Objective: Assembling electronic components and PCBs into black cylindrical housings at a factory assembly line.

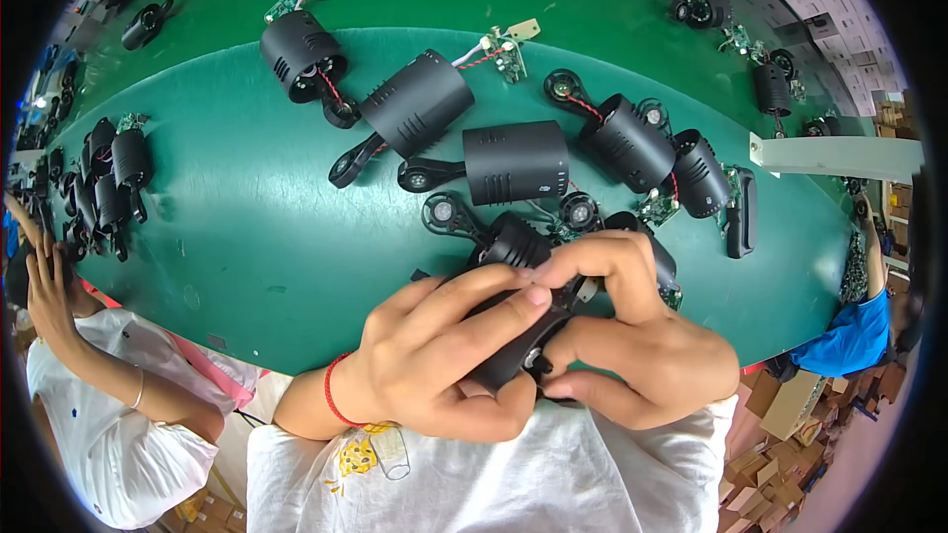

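Close to my body, my left hand [425,355] wraps around a black plastic housing [509,360], its fingers lying across the top. My right hand [642,360] is closed at the right end of the same housing, with bent fingers against its edge by a small shiny metal spot. My fingers hide much of the part. Just beyond them lies a black cylinder with a round-ended arm [444,212]. Behind it, a larger slotted black cylinder [515,163] rests on its side on the green table [247,227].
More black cylinders [420,104] with red wires and circuit boards [509,54] lie farther back. A cluster of similar units [104,183] sits at the left. A pale bar [839,156] juts in from the right. Other people [109,405] work at both sides; cardboard boxes [790,415] lie at lower right.
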